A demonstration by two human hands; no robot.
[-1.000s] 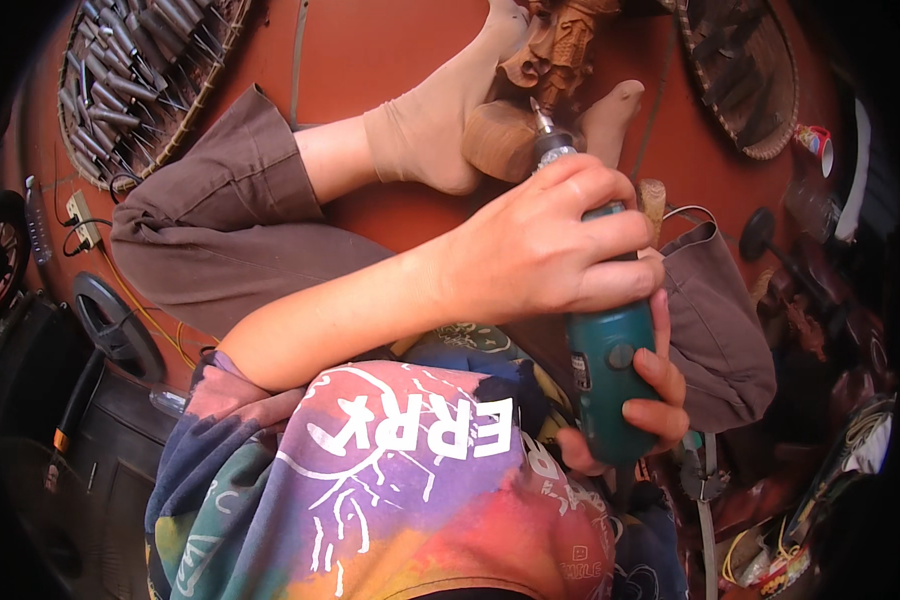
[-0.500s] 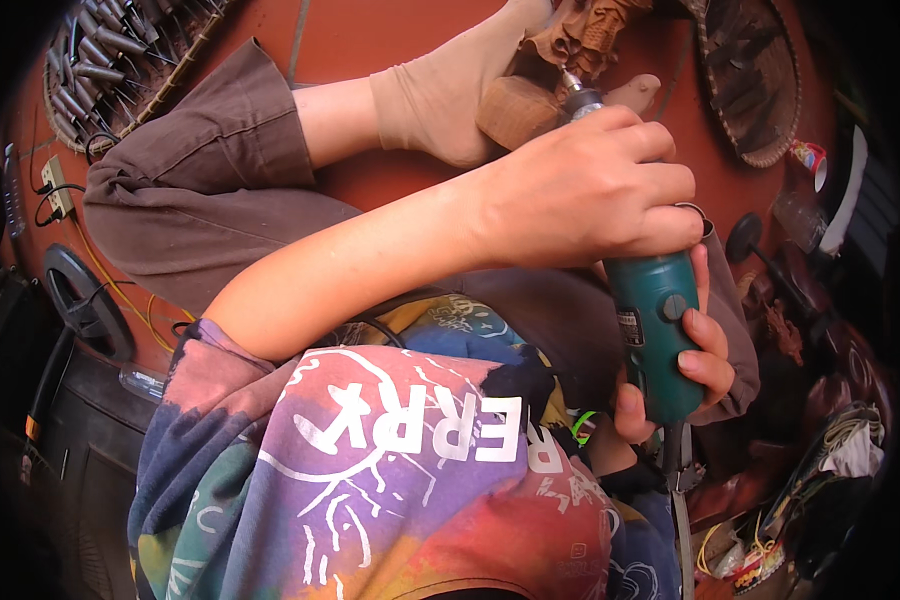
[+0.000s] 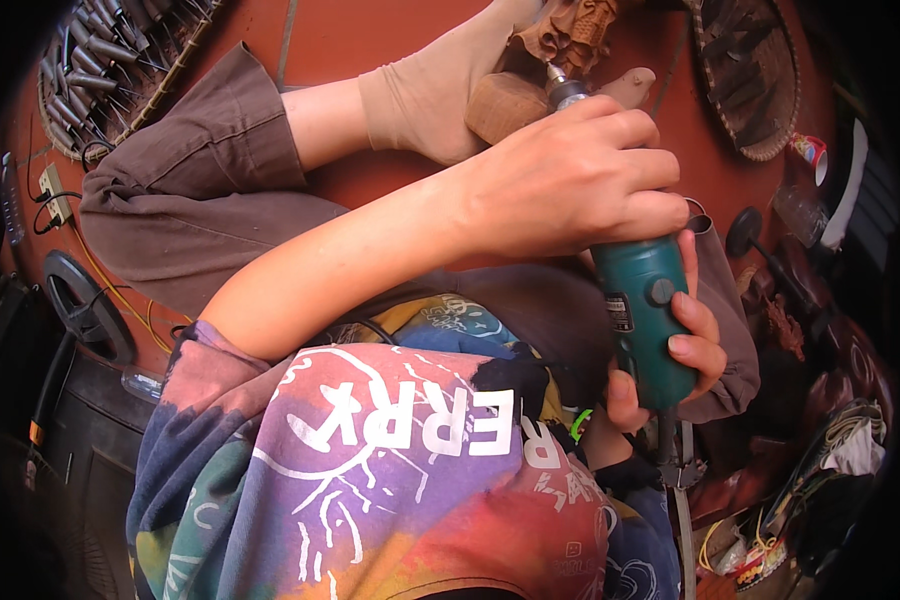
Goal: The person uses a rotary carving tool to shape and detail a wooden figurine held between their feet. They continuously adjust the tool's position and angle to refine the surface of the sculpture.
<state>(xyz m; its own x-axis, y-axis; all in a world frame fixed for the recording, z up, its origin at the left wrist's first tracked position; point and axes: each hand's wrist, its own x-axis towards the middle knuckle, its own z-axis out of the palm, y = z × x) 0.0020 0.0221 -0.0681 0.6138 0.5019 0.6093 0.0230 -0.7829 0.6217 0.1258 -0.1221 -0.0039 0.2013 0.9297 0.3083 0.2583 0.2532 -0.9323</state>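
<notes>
A green electric die grinder (image 3: 648, 300) lies across the space above my lap, tilted up toward the far side. My left hand (image 3: 595, 175) is closed round its front end, just behind the metal chuck and bit. My right hand (image 3: 698, 345) wraps the rear of the body, with fingers on its right side and thumb on its left. The bit points at a brown carved wooden piece (image 3: 572, 38) at the top edge; whether it touches cannot be made out. A plain wooden block (image 3: 507, 107) sits just below the carving, against my socked foot (image 3: 435, 85).
A woven tray (image 3: 95, 75) of metal-shanked tools lies at upper left. Another basket (image 3: 745, 70) holds dark pieces at upper right. A power strip (image 3: 56, 193) with cables is on the left. A red cup (image 3: 812, 155) lies at right, above heaped cords.
Both hands and the grinder have shifted slightly left and away from me. The bit stays near the carving, and both grips look the same.
</notes>
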